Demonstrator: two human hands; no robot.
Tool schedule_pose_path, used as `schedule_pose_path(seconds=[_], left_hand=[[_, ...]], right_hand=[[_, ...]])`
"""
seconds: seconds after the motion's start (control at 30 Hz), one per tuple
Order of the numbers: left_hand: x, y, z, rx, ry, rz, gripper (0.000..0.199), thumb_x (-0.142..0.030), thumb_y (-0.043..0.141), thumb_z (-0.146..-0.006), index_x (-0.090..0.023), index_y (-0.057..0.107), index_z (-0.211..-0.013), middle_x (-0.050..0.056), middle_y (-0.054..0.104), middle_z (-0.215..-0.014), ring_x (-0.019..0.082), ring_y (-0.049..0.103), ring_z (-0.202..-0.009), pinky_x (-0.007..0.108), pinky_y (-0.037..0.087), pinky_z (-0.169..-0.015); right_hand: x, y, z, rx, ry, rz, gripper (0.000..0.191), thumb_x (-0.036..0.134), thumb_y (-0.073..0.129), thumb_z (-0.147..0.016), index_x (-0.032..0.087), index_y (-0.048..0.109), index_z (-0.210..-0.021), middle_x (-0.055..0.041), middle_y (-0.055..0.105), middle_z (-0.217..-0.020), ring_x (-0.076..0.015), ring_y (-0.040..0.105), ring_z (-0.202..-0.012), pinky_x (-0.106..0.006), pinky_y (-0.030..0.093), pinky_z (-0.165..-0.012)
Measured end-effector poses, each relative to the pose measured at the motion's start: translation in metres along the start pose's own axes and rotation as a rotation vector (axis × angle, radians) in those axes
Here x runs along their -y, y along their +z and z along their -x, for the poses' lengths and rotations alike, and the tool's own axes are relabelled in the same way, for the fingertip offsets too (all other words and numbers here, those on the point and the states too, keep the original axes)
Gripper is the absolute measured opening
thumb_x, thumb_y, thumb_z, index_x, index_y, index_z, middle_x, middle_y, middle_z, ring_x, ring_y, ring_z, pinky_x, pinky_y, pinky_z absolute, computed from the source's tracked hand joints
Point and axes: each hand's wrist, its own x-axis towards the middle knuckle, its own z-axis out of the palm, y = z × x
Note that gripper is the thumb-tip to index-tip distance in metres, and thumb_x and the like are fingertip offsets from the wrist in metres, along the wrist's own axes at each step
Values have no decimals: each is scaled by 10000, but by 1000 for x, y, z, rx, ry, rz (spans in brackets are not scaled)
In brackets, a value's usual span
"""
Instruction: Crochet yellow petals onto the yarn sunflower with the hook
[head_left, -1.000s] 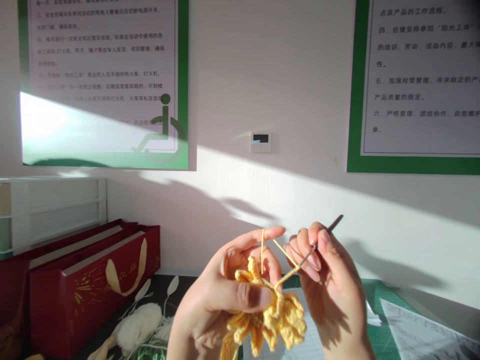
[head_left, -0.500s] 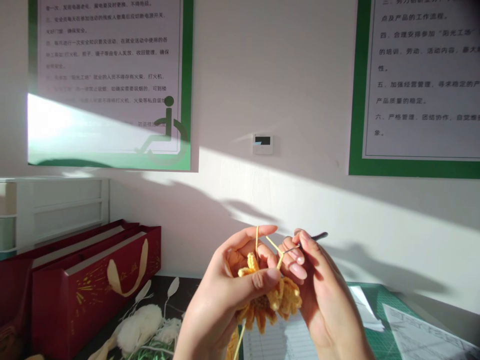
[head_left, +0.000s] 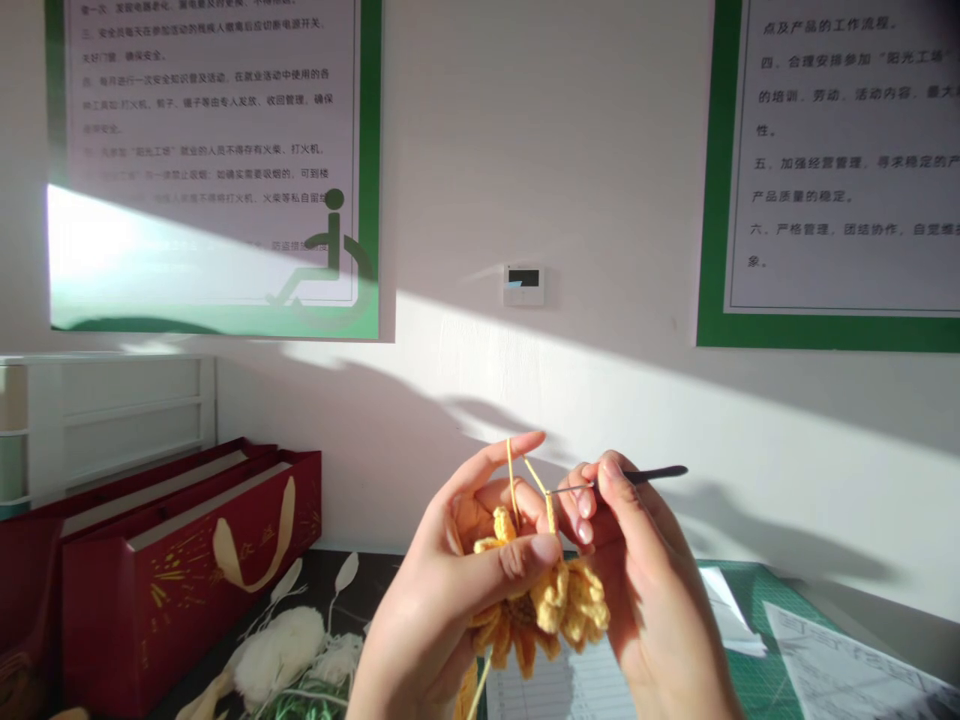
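Note:
My left hand (head_left: pixel 465 570) pinches a yellow crocheted flower (head_left: pixel 574 600) between thumb and fingers, its ruffled petals hanging below the thumb. Yellow yarn (head_left: pixel 511 475) runs over the raised left index finger and slants down to the hook tip. In my right hand (head_left: pixel 637 560) is a crochet hook (head_left: pixel 652 474) with a dark handle and thin metal shaft, gripped between thumb and fingers. The hook's tip meets the yarn just above the left thumb, where a short strand of stitches rises from the flower. Part of the flower is hidden behind the left hand.
Red gift bags (head_left: pixel 195 560) stand at the left by a white rack (head_left: pixel 135 410). White artificial flowers (head_left: pixel 281 655) lie before them. Under my hands is a printed sheet (head_left: pixel 562 685); a green cutting mat (head_left: pixel 772 620) and papers (head_left: pixel 847 660) lie right. Behind rises a wall with posters.
The hook has swung to a flatter angle, and its tip has shifted left toward the left thumb. More of its dark handle shows. The flower's right petals hang slightly lower.

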Motion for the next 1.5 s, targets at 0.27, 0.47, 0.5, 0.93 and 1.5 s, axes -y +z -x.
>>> schedule_pose_path(seconds=[0.27,0.47,0.5,0.93,1.5], left_hand=[[2,-1,2,23,3,-25,747,-163,898,-750,-250,634,-1443,7,644,-784,129,553,-675,236,435,-617],[1,-4,1,98,-11,-5,747,-155,872,-754,-250,624,-1452,22,657,-772,153,562,-714,260,395,-651],[1,-4,1,107,-17,0,743,-154,868,-756,-247,625,-1451,23,660,-770,153,567,-711,260,388,-651],[3,-7,-2,79,27,-21,465,-170,875,-768,-216,769,-1219,10,646,-787,115,565,-652,230,424,-599],[15,10,-1,-162,178,-160,649,-239,871,-831,-312,628,-1428,-15,667,-787,134,597,-619,217,457,-499]], right_hand=[[1,-8,-1,73,-191,110,212,392,664,-988,235,653,-846,18,591,-733,-120,543,-672,-238,484,-654],[1,-8,-3,83,-303,118,189,378,657,-996,243,676,-866,27,585,-720,-112,551,-665,-224,478,-645],[1,-8,-3,78,-310,114,193,379,656,-997,243,674,-863,28,581,-716,-111,547,-663,-223,477,-645],[11,-4,0,71,-35,-77,240,386,724,-948,211,668,-793,30,529,-654,-91,457,-577,-220,401,-567],[7,-2,-2,-45,25,57,368,476,816,-855,224,559,-780,46,603,-697,-84,475,-583,-215,412,-586]])
